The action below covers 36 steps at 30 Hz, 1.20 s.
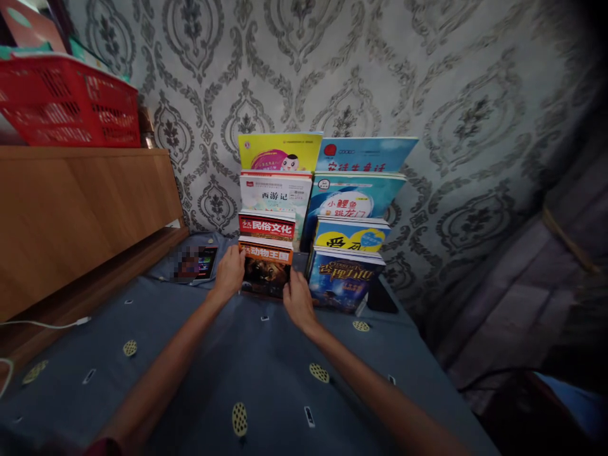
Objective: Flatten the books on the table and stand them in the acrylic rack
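Note:
My left hand [230, 271] grips the left edge of an upright book [266, 269] with an orange top band and a dark animal cover. On its lower right edge are the curled fingers of my right hand [299, 296]. Behind it, in stepped rows, rise a red-banded book [266, 226], a pale book [275, 193] and a tall yellow book [280, 151]. Beside this stack stands a second one: a dark blue book [346, 278] in front, then a yellow-and-blue book [351, 235], a teal book [356, 196] and a blue book [370, 154].
A blue patterned sheet [266, 367] covers the surface beneath. To the left, a tablet-like screen [194, 263] lies by a wooden cabinet [85, 215] bearing a red basket [71, 101]. A white cable [52, 325] runs below. Patterned wallpaper [356, 76] backs the books; a grey curtain [517, 272] hangs right.

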### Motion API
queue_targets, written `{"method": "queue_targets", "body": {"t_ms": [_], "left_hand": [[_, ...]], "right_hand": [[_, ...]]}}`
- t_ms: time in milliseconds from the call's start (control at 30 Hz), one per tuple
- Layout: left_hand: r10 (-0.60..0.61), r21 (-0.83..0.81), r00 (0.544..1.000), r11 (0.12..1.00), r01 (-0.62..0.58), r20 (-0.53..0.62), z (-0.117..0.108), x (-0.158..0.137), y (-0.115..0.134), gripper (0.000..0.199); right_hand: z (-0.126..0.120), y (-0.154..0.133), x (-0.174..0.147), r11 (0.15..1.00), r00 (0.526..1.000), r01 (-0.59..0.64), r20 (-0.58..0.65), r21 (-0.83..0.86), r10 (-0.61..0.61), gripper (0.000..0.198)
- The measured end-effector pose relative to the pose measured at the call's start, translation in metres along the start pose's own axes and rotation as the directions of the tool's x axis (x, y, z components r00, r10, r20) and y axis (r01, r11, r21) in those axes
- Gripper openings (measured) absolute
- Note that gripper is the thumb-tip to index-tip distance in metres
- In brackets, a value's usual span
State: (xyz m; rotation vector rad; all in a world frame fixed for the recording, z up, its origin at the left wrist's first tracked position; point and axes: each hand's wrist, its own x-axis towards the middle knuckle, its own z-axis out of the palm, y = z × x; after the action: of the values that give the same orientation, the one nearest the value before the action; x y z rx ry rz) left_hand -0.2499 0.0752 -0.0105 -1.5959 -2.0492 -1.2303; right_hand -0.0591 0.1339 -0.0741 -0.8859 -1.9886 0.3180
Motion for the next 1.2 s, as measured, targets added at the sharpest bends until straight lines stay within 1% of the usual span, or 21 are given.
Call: {"method": "queue_targets", "body": {"t_ms": [167,367,500,567,633,667,700,767,833,900,967,1033,1100,1200], "left_hand": [[0.008,-0.03,1.0,1.0,-0.007,0.023,-0.006,-0.006,-0.001,0.017],[0.07,-0.071,0.995,0.995,-0.065,0.066,-0.014,-0.016,-0.008,0.018],[0.113,-0.083,0.985,0.991,-0.102,0.133,-0.02,-0.024,-0.016,0.022],[0.103,-0.053,0.977,0.994,-0.095,0.187,-0.024,-0.028,-0.026,0.027],[0.045,0.017,0.97,0.999,-0.05,0.241,-0.029,-0.032,-0.043,0.032],[-0.008,0.067,0.966,0.998,-0.01,0.258,-0.033,-0.033,-0.054,0.033],[-0.075,0.126,0.961,0.991,0.042,0.265,-0.037,-0.033,-0.066,0.034],[-0.241,0.256,0.942,0.95,0.18,0.231,-0.046,-0.033,-0.093,0.034],[-0.399,0.365,0.9,0.876,0.316,0.178,-0.054,-0.031,-0.118,0.038],[-0.503,0.428,0.85,0.809,0.402,0.154,-0.061,-0.029,-0.138,0.04],[-0.557,0.457,0.817,0.771,0.442,0.149,-0.064,-0.027,-0.152,0.041],[-0.588,0.459,0.795,0.753,0.471,0.148,-0.065,-0.022,-0.16,0.041],[-0.623,0.439,0.769,0.737,0.514,0.146,-0.066,-0.015,-0.165,0.045],[-0.687,0.365,0.712,0.706,0.607,0.145,-0.069,-0.003,-0.172,0.054]], "right_hand": [[-0.001,0.002,-0.006,0.999,1.0,0.002,-0.001,0.047,-0.001,0.058],[0.001,0.004,-0.018,0.999,1.0,0.005,0.01,0.054,-0.005,0.059],[-0.001,0.004,-0.023,0.996,1.0,0.013,0.02,0.087,-0.015,0.061],[-0.005,0.003,-0.025,0.995,0.999,0.017,0.038,0.103,-0.021,0.061],[-0.011,0.001,-0.029,0.993,0.998,0.027,0.056,0.115,-0.034,0.061],[-0.015,0.0,-0.033,0.992,0.997,0.035,0.062,0.119,-0.042,0.06],[-0.02,-0.002,-0.039,0.991,0.996,0.041,0.071,0.125,-0.051,0.06],[-0.028,-0.005,-0.056,0.99,0.993,0.045,0.101,0.137,-0.06,0.057],[-0.033,-0.009,-0.078,0.988,0.986,0.036,0.154,0.15,-0.059,0.055],[-0.036,-0.011,-0.103,0.988,0.976,0.022,0.209,0.155,-0.054,0.053],[-0.037,-0.012,-0.123,0.987,0.965,0.005,0.258,0.159,-0.046,0.052],[-0.038,-0.012,-0.136,0.988,0.95,-0.017,0.309,0.152,-0.031,0.05],[-0.039,-0.012,-0.141,0.989,0.937,-0.035,0.35,0.142,-0.017,0.048],[-0.041,-0.014,-0.139,0.989,0.928,-0.04,0.372,0.14,-0.016,0.045]]}}
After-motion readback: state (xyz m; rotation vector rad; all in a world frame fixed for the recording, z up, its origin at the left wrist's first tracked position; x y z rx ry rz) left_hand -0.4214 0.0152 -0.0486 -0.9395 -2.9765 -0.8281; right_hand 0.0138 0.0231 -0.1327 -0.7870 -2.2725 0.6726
